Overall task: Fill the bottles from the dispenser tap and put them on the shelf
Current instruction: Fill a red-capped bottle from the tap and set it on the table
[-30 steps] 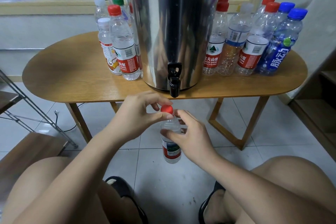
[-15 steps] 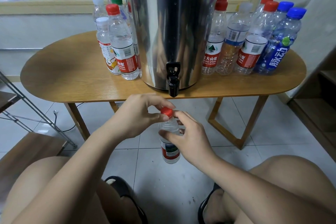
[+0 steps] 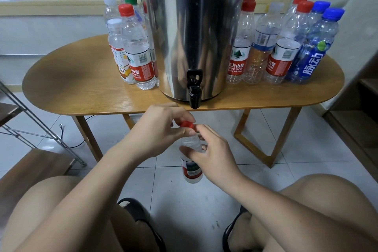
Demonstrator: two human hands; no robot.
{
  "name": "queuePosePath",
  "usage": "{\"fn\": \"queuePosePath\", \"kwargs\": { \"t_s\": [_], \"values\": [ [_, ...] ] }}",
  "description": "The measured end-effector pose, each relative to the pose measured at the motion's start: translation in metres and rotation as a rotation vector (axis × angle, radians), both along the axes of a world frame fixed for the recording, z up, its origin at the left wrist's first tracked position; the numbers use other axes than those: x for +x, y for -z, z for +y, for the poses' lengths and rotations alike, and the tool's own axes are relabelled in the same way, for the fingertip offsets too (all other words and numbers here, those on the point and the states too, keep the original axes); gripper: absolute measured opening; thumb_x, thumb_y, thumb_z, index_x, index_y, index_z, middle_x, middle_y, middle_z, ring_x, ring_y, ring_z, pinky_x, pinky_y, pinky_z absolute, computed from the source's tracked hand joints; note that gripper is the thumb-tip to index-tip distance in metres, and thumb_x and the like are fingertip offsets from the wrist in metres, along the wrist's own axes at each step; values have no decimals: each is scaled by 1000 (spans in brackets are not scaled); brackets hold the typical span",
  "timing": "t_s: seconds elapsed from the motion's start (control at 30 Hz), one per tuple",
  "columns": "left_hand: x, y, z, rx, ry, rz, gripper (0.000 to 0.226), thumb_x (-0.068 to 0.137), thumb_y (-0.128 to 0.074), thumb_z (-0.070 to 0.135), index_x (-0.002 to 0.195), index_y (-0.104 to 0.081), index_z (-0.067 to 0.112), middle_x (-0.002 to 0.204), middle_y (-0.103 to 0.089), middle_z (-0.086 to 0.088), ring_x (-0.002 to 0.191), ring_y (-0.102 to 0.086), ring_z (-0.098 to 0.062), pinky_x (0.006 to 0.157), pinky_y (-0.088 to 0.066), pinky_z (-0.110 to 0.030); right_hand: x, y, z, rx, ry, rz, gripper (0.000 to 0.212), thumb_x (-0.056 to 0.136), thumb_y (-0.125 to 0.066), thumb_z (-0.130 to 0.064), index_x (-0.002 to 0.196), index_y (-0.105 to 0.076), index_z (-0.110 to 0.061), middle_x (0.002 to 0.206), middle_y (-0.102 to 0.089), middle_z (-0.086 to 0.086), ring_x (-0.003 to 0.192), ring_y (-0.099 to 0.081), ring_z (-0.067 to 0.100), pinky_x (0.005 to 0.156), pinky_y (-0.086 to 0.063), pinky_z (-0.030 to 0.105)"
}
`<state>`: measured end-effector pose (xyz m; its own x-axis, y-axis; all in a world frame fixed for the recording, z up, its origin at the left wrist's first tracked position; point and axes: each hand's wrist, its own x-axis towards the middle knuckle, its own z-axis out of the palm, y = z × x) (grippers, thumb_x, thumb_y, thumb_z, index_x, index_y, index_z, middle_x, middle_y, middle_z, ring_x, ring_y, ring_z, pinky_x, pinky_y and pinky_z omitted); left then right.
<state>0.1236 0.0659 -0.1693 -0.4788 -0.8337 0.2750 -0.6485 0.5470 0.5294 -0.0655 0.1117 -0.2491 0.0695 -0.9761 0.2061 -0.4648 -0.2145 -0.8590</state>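
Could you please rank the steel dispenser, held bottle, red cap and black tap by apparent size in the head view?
1. steel dispenser
2. held bottle, partly hidden
3. black tap
4. red cap, partly covered

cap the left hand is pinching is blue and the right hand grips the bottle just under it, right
Not quite. The head view shows the cap is red, not blue. The rest holds: the left hand pinches it and the right hand grips the bottle just under it.
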Motion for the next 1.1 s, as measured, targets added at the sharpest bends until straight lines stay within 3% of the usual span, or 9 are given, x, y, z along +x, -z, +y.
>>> {"fn": "queuePosePath", "kwargs": {
  "t_s": [0.17, 0.23, 0.33, 0.47, 0.57, 0.67, 0.8, 1.0, 1.1],
  "values": [
    [-1, -1, 2, 33, 73, 8, 30, 94, -84, 15, 111, -81, 40, 104, -75, 16, 100, -69, -9, 86, -57, -26, -2, 1, -1, 23, 10, -4, 40, 91, -84, -46, 126, -66, -39, 115, -67, -19, 113, -65, 8, 92, -62, 43],
    [0, -1, 2, 20, 74, 12, 33, 95, -84, 15, 116, -80, 39, 108, -76, 19, 104, -69, -5, 89, -57, -21, -2, 1, -2, 29, 10, -15, 42, 91, -84, -46, 128, -66, -39, 119, -68, -20, 115, -65, 9, 93, -62, 44],
    [1, -2, 2, 15, 15, 13, 30, 92, -85, 39, 122, -78, 40, 112, -75, 22, 106, -66, 3, 87, -53, -14, -2, -2, -1, 19, -4, -24, 43, 92, -83, -42, 131, -65, -40, 119, -68, -19, 116, -64, 8, 92, -62, 44],
    [2, -2, 0, -54, -62, -26, 45, 80, -71, 74, 101, -80, 35, 95, -72, 15, 91, -66, -2, 76, -57, -30, -1, -4, 1, 12, -13, -6, 38, 91, -85, -38, 125, -66, -40, 114, -68, -19, 112, -64, 5, 90, -61, 42],
    [0, -3, 2, -73, -64, -44, 34, 84, -78, 62, 101, -82, 32, 91, -72, 14, 86, -66, -4, 75, -60, -37, -1, -3, 1, 22, -24, -9, 36, 91, -85, -38, 122, -67, -39, 113, -69, -18, 111, -65, 5, 90, -62, 42],
    [-1, -5, 5, -39, -26, -48, 15, 90, -87, 36, 104, -82, 34, 96, -73, 18, 91, -66, -2, 82, -60, -33, -2, -2, 1, 41, -31, -6, 37, 92, -84, -43, 124, -66, -39, 114, -70, -19, 112, -66, 6, 91, -64, 41],
    [-3, -3, 8, -2, 19, -4, 21, 94, -85, 19, 107, -78, 35, 102, -73, 19, 99, -67, -3, 88, -59, -31, -5, -4, 0, 41, -5, 9, 40, 92, -84, -45, 127, -66, -40, 115, -69, -20, 113, -65, 4, 91, -63, 39],
    [7, 1, 15, -43, -68, 168, 31, 96, -79, 42, 126, -76, 33, 118, -76, 25, 111, -70, 0, 93, -58, -26, -10, -11, 0, 6, -3, -16, 43, 92, -84, -42, 131, -66, -39, 119, -69, -20, 117, -63, 2, 93, -61, 34],
    [17, 4, 16, 29, -144, 316, 36, 99, -76, 37, 134, -71, 34, 122, -76, 23, 114, -72, 2, 94, -57, -25, -15, -13, 0, 1, 19, -12, 45, 92, -83, -43, 133, -66, -38, 122, -68, -24, 120, -60, -3, 94, -58, 26]
  ]
}}
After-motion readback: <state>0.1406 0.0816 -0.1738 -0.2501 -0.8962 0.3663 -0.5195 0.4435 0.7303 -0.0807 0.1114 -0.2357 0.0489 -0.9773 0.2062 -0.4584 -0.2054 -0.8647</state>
